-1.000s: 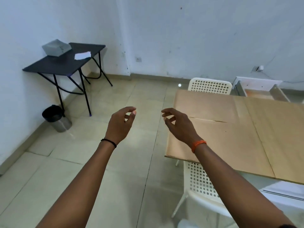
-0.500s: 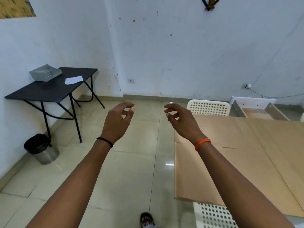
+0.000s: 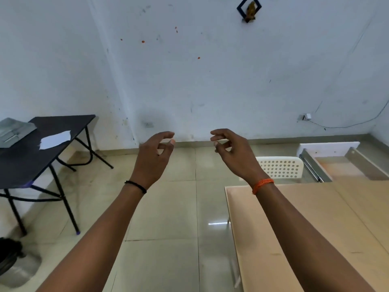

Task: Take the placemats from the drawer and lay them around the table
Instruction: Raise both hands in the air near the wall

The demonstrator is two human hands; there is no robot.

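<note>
My left hand (image 3: 154, 157) and my right hand (image 3: 232, 151) are raised in front of me over the tiled floor, fingers loosely curled and apart, holding nothing. The table (image 3: 315, 228) with a light tan top fills the lower right; its near-left corner lies below my right wrist. Beyond the table at the far right an open white drawer (image 3: 347, 163) with metal rails shows a pale orange-tinted inside; whether that is placemats I cannot tell.
A white perforated chair (image 3: 282, 167) stands at the table's far end. A black folding side table (image 3: 37, 148) at the left carries a grey tray and a white paper. A dark bin (image 3: 12, 260) sits in the bottom left corner. White walls close off the back.
The view has tilted up and swung; the table has slid lower and to the right. Both hands stayed raised and empty, drifting slightly further apart.
</note>
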